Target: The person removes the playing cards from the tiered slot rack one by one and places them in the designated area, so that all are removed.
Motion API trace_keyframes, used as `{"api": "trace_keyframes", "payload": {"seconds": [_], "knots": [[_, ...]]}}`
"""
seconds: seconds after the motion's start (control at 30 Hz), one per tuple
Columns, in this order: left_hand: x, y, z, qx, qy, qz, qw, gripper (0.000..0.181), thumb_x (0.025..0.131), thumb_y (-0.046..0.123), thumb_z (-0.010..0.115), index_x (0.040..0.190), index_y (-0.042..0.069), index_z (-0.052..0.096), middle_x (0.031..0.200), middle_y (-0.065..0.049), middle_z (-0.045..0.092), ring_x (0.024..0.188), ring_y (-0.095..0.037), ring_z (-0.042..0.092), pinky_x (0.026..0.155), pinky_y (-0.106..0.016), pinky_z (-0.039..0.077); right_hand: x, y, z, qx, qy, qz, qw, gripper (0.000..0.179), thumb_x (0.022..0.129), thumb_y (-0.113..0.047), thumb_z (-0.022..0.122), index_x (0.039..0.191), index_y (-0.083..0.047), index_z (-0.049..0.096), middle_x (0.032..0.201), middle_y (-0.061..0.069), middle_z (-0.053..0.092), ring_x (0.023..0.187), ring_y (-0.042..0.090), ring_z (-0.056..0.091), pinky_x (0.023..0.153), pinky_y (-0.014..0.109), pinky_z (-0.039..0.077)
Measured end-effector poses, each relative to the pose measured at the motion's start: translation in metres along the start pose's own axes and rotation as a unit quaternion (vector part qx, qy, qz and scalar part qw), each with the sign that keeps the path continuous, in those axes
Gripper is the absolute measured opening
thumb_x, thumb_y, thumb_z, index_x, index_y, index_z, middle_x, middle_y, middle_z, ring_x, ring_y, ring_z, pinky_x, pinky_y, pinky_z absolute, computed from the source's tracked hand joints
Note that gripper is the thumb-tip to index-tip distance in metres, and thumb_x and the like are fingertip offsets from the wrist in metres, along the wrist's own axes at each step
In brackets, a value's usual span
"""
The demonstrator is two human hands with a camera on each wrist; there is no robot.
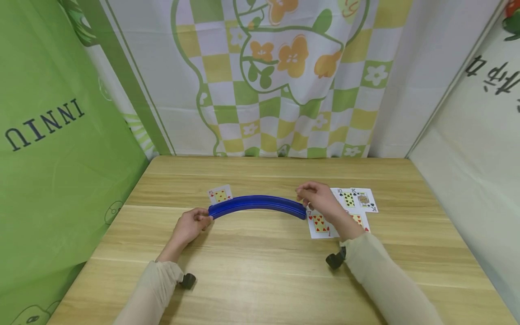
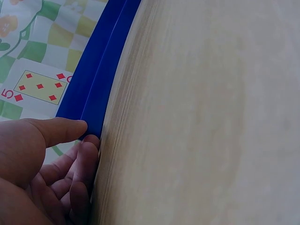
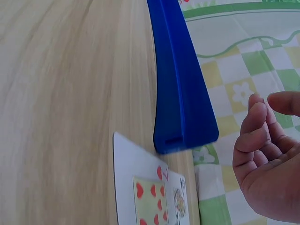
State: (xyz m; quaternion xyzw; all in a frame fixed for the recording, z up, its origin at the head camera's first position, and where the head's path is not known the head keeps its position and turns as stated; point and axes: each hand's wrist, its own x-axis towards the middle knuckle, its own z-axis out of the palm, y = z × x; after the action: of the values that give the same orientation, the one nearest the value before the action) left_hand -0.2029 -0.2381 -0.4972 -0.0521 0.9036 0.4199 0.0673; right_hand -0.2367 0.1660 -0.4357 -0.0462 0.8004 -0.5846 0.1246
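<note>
A curved blue card holder (image 1: 257, 202) lies across the middle of the table. My left hand (image 1: 191, 225) pinches its left end between thumb and fingers, as the left wrist view shows. Close to that end, the five of diamonds (image 1: 220, 194) stands upright at the holder, its lower edge hidden. Above the holder's right end, my right hand (image 1: 321, 201) hovers with loosely bent fingers and holds nothing. Beneath and beside this hand lie the seven of hearts (image 1: 320, 224), a black ten (image 1: 348, 199), a king of spades (image 1: 363, 200) and a partly covered hearts card (image 1: 357, 220).
The wooden table (image 1: 260, 280) runs back to a patterned curtain (image 1: 284, 122). A green cloth (image 1: 61, 180) borders it on the left, a white one (image 1: 471, 158) on the right. Each wrist carries a small black camera (image 1: 335, 261).
</note>
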Motion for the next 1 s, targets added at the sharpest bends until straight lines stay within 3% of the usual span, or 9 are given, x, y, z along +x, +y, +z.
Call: {"api": "trace_keyframes", "payload": {"seconds": [0.2, 0.67, 1.0], "knots": [[0.000, -0.001, 0.000, 0.001, -0.002, -0.002, 1.0000, 0.036, 0.096, 0.031, 0.066, 0.123, 0.006, 0.065, 0.086, -0.005, 0.070, 0.071, -0.013, 0.061, 0.061, -0.027, 0.044, 0.004, -0.003, 0.012, 0.006, -0.005, 0.002, 1.0000, 0.035, 0.102, -0.023, 0.054, 0.126, 0.002, 0.060, 0.101, 0.012, 0.068, 0.075, 0.017, 0.057, 0.065, 0.030, 0.048], [-0.001, 0.000, 0.000, 0.001, -0.002, 0.001, 1.0000, 0.038, 0.096, 0.030, 0.065, 0.124, 0.004, 0.064, 0.088, -0.006, 0.071, 0.072, -0.013, 0.062, 0.062, -0.028, 0.045, 0.015, -0.008, 0.037, -0.003, -0.012, -0.024, 0.9996, 0.024, 0.100, -0.022, 0.058, 0.115, -0.006, 0.067, 0.100, 0.015, 0.072, 0.075, 0.021, 0.060, 0.061, 0.027, 0.047], [-0.001, 0.000, 0.001, 0.003, 0.001, 0.000, 1.0000, 0.037, 0.096, 0.030, 0.065, 0.124, 0.005, 0.064, 0.086, -0.006, 0.071, 0.071, -0.013, 0.061, 0.061, -0.028, 0.043, 0.019, -0.017, 0.050, 0.001, -0.017, -0.029, 0.9994, 0.028, 0.099, -0.019, 0.058, 0.117, 0.001, 0.066, 0.097, 0.015, 0.072, 0.074, 0.020, 0.060, 0.058, 0.024, 0.045]]}}
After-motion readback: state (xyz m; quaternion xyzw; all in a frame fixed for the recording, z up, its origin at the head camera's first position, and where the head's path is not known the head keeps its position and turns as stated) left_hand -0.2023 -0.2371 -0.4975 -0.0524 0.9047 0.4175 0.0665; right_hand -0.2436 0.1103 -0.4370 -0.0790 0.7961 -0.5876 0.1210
